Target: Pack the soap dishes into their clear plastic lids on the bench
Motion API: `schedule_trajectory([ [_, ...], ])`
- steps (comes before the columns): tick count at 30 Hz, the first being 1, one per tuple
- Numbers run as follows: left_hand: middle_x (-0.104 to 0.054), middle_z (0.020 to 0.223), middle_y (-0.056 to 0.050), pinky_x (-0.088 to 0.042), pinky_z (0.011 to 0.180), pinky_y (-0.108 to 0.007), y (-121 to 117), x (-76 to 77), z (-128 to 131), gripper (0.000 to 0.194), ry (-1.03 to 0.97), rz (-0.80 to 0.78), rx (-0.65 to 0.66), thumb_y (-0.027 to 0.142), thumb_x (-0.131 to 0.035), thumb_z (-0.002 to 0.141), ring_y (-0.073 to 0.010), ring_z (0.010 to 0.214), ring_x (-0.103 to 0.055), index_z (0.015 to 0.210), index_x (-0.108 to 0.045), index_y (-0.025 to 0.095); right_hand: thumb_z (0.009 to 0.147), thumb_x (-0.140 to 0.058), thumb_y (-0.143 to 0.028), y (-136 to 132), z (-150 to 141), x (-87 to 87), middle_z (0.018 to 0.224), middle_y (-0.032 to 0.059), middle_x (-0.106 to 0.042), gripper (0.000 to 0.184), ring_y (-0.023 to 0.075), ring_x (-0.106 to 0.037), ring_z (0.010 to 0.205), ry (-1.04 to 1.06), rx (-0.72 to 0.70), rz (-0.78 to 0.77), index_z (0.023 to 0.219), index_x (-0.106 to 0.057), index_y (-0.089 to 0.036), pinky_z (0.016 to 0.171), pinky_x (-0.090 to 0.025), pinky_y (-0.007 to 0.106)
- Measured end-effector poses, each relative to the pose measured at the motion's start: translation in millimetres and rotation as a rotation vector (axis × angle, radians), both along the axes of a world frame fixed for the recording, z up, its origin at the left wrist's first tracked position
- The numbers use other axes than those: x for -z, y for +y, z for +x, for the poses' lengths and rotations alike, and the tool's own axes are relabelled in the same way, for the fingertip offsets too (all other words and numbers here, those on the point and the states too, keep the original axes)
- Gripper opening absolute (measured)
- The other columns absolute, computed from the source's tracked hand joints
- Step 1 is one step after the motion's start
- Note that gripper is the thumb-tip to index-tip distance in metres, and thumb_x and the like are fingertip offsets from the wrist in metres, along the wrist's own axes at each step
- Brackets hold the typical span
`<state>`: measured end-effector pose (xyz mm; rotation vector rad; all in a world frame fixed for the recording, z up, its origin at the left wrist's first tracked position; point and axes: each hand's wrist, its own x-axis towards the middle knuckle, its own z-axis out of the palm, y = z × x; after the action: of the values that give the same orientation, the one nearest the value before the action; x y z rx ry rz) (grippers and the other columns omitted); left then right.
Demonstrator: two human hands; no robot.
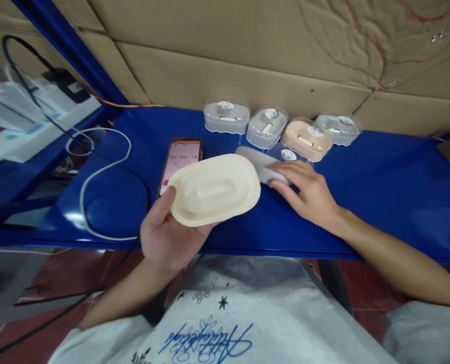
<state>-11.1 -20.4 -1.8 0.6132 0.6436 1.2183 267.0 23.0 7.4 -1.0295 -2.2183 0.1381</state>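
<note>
My left hand (173,235) is closed on a cream oval soap dish tray (215,189), tilted so its hollow inside faces me. The thumb presses on its left rim. To the right, my right hand (311,194) grips a light grey rounded piece (260,163) by its right end, low over the blue table. Just behind those fingers lies a clear lid (288,153) with a round sticker, partly hidden by the hand.
Along the cardboard wall stand grey soap boxes (227,115) and a peach soap box (308,137), all with clear lids. A phone (180,156) showing a timer lies behind the cream tray. White cable (83,197) loops at left beside a power strip (39,126).
</note>
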Motion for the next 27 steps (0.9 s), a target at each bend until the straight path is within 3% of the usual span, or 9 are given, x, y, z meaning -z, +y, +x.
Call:
schedule_trajectory([
  [4,-0.068,0.151,-0.004,-0.056,0.115,-0.057,-2,0.0,1,0.047,-0.014,-0.015,0.025,0.055,-0.046,0.107,-0.0362,0.154,-0.047,0.142,-0.065,0.03,0.108,-0.057,-0.042,-8,4,-12.5,0.121,0.0069,-0.08,0.03,0.0314,-0.074,0.114,0.17,0.147,0.088,0.128,-0.074,-0.028,0.101,-0.057,0.051],
  [8,-0.07,0.148,-0.002,-0.061,0.109,-0.052,-2,4.6,8,0.054,-0.048,-0.111,0.111,0.065,-0.047,0.105,-0.0373,0.152,-0.05,0.14,-0.067,0.029,0.105,-0.063,-0.043,-20,3,-15.7,0.131,0.0042,-0.078,0.043,0.0327,-0.071,0.124,0.032,-0.062,0.188,0.147,-0.063,-0.034,0.112,-0.051,0.054],
  [12,-0.075,0.139,-0.005,-0.056,0.115,-0.058,-3,10.2,15,0.065,-0.057,-0.148,0.189,0.078,-0.048,0.099,-0.0391,0.148,-0.054,0.135,-0.069,0.028,0.103,-0.07,-0.038,-27,-5,-8.7,0.135,0.0015,-0.077,0.057,0.0268,-0.071,0.126,-0.131,-0.257,0.241,0.157,-0.053,-0.035,0.113,-0.048,0.049],
  [18,-0.067,0.149,-0.008,-0.053,0.117,-0.057,-6,15.7,17,0.07,-0.066,-0.099,0.247,0.079,-0.052,0.096,-0.0391,0.15,-0.051,0.141,-0.065,0.027,0.105,-0.067,-0.033,-25,-13,-0.7,0.132,0.0067,-0.078,0.046,0.0265,-0.069,0.127,-0.19,-0.301,0.274,0.149,-0.06,-0.024,0.109,-0.049,0.048],
  [22,-0.062,0.156,-0.008,-0.051,0.118,-0.062,-10,18.7,18,0.066,0.015,-0.062,0.231,0.075,-0.051,0.099,-0.0401,0.153,-0.048,0.147,-0.059,0.03,0.106,-0.065,-0.033,-25,-15,0.8,0.132,0.0056,-0.078,0.041,0.0257,-0.068,0.128,-0.224,-0.306,0.273,0.146,-0.062,-0.025,0.109,-0.048,0.047],
  [27,-0.07,0.146,-0.004,-0.056,0.113,-0.056,-6,15.1,18,0.055,-0.016,-0.087,0.186,0.062,-0.055,0.103,-0.0365,0.146,-0.056,0.148,-0.06,0.031,0.111,-0.044,-0.056,-14,-5,-1.2,0.145,0.0099,-0.07,0.051,0.0296,-0.062,0.137,-0.205,-0.312,0.223,0.15,-0.059,-0.026,0.114,-0.046,0.051],
])
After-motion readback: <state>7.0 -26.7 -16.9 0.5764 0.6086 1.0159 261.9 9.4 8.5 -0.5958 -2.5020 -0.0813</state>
